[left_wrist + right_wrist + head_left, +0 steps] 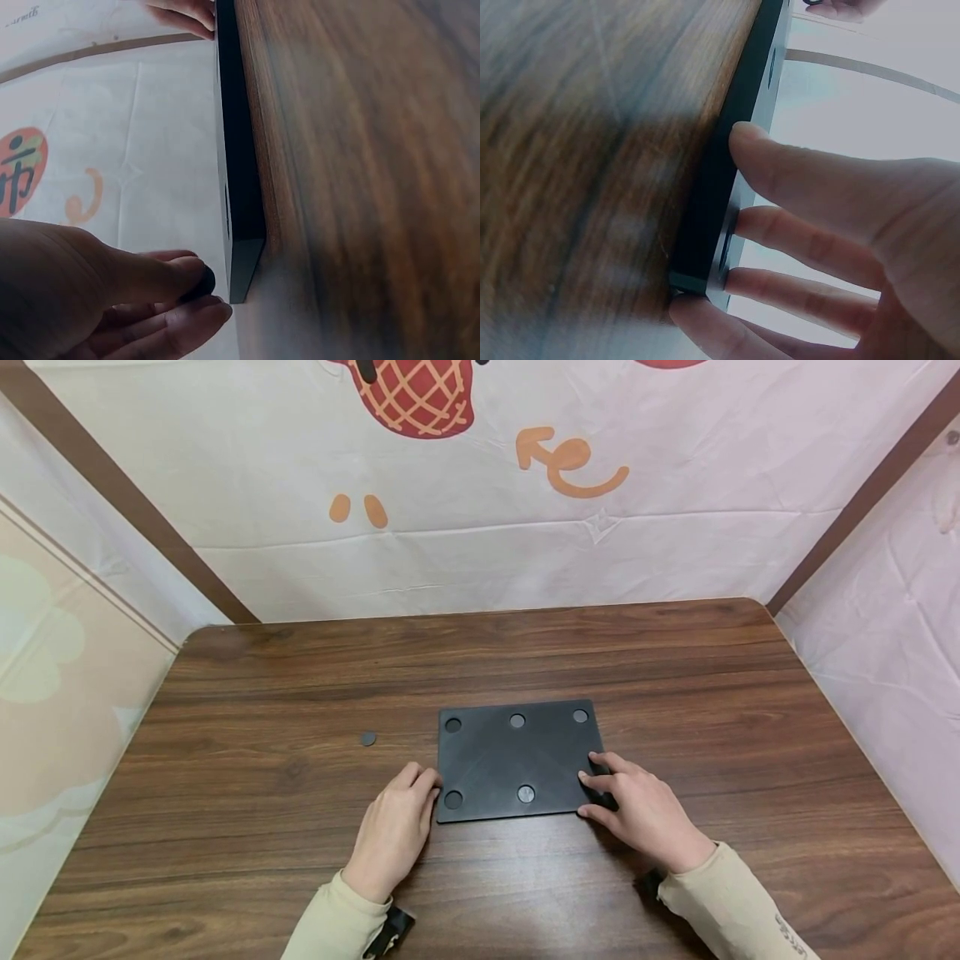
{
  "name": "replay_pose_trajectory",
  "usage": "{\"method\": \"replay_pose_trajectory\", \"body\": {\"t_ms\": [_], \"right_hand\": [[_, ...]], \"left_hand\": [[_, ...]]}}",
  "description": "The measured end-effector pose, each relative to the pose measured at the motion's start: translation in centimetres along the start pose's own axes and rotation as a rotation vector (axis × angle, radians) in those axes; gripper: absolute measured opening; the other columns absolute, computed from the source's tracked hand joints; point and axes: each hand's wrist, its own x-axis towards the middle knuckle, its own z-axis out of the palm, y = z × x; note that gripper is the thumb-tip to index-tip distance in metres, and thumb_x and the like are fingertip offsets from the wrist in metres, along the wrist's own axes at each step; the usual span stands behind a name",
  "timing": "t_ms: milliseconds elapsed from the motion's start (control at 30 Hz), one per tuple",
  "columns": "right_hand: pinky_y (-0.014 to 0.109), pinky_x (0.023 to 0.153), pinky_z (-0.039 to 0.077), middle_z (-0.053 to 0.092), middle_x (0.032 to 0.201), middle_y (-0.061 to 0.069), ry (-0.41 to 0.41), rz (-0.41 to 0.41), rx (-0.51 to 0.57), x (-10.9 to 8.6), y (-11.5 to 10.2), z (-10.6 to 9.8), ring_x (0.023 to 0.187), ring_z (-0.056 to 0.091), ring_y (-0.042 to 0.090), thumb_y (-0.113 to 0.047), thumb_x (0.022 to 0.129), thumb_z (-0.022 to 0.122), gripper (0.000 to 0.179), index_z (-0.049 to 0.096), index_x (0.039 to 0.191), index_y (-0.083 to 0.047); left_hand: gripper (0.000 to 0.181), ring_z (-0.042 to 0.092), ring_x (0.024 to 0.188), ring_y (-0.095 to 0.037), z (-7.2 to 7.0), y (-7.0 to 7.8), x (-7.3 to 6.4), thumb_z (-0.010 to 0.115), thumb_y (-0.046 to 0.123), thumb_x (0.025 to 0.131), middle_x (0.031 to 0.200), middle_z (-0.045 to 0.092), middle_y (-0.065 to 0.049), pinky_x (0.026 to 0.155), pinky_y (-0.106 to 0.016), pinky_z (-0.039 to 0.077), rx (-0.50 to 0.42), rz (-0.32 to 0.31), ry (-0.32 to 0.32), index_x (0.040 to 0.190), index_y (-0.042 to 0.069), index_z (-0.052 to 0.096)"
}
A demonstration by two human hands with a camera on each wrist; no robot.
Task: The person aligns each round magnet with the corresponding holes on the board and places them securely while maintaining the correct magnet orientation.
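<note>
A black rectangular board (487,760) with several round recesses lies on the wooden table. Lighter round faces show in the far middle, far right and near middle recesses; both left recesses look dark. At its left edge, my left hand (395,831) pinches a small dark disc (204,286) between thumb and fingers, just off the near left corner. My right hand (645,806) holds the near right corner, thumb on the near side and fingers over the top and right edge, partly hiding the recess there. Left of the board lies a loose dark disc (368,738).
The wooden table (300,685) extends around the board on all sides. White printed cloth (480,568) hangs behind the table's far edge, and more cloth hangs at left and right.
</note>
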Motion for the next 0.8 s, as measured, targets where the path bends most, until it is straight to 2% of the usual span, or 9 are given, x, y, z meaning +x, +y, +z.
{"method": "replay_pose_trajectory", "body": {"t_ms": [200,400,633,800], "right_hand": [[0.047,0.081,0.053,0.061,0.127,0.015,-0.003,0.003,-0.002,-0.01,0.0,0.0,0.109,0.063,0.033,-0.028,0.077,0.08,0.043,0.072,0.114,-0.007],[0.047,0.081,0.053,0.061,0.128,0.015,-0.003,0.004,0.001,-0.02,-0.01,-0.01,0.109,0.063,0.033,-0.028,0.078,0.08,0.043,0.072,0.114,-0.007],[0.047,0.081,0.054,0.061,0.127,0.015,0.006,-0.003,-0.003,-0.04,-0.02,0.02,0.107,0.064,0.033,-0.028,0.077,0.08,0.043,0.072,0.114,-0.007],[0.047,0.081,0.053,0.061,0.127,0.015,0.009,-0.003,-0.005,-0.05,-0.02,0.05,0.107,0.064,0.033,-0.028,0.077,0.081,0.043,0.072,0.114,-0.007]], "left_hand": [[0.013,0.06,0.073,-0.016,0.22,0.0,-0.05,0.07,-0.003,0.083,0.084,0.056,0.001,0.057,-0.03,0.051,-0.007,0.08,0.007,0.091,0.007,0.069],[0.019,0.059,0.075,-0.013,0.19,0.11,0.06,0.068,-0.005,0.083,0.087,0.057,0.002,0.053,-0.026,0.049,0.013,0.14,-0.028,0.093,0.01,0.07],[0.02,0.058,0.077,-0.013,0.25,0.23,0.11,0.066,-0.005,0.083,0.087,0.057,0.0,0.055,-0.026,0.05,0.032,0.165,-0.066,0.096,0.01,0.069],[0.017,0.06,0.08,-0.014,0.27,0.25,0.12,0.065,-0.003,0.085,0.088,0.06,-0.001,0.058,-0.027,0.052,0.04,0.179,-0.071,0.096,0.01,0.068]]}}
